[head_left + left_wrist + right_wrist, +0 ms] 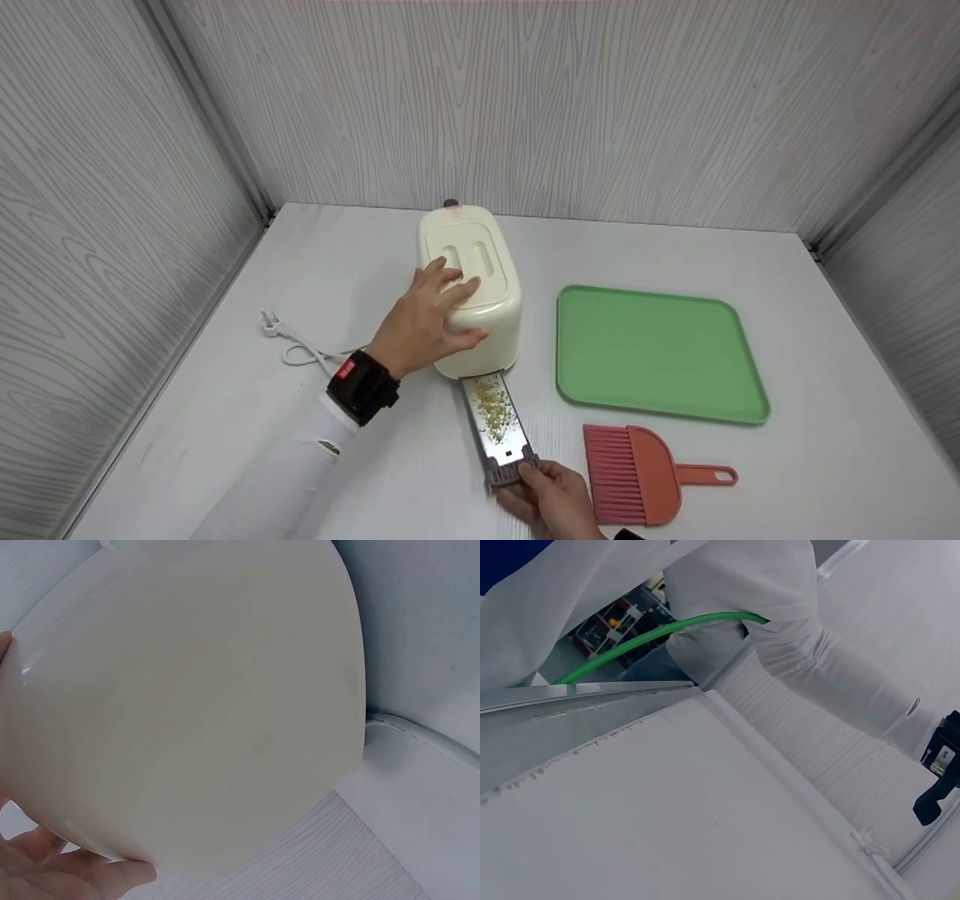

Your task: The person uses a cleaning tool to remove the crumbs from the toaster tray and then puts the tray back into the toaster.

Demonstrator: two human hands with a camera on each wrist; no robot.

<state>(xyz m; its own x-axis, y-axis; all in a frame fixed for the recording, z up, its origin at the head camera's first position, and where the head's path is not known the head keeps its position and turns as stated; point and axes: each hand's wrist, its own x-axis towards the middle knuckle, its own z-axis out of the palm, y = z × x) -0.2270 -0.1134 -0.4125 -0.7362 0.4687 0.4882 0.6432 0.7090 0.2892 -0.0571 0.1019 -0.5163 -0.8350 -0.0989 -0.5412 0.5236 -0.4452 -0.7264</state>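
A cream toaster [480,337] stands on the white table, two long recesses in its top. My left hand [431,319] rests on the toaster's near top end with fingers spread, the thumb lower on the end wall. In the left wrist view the toaster's smooth cream wall [202,705] fills most of the picture, with fingertips [127,875] along its edge. Out of the toaster's near end sticks a long metal crumb tray [517,435], strewn with yellowish crumbs [493,409]. My right hand [551,495] pinches the tray's dark grey end between thumb and fingers; the right wrist view does not show that hand.
A green tray [660,352] lies to the right. In front of it is a red-orange hand brush [652,472], close beside my right hand. On the left lies a white cord with a plug [271,325]. Wood-grain panels [480,105] enclose the table's back and sides.
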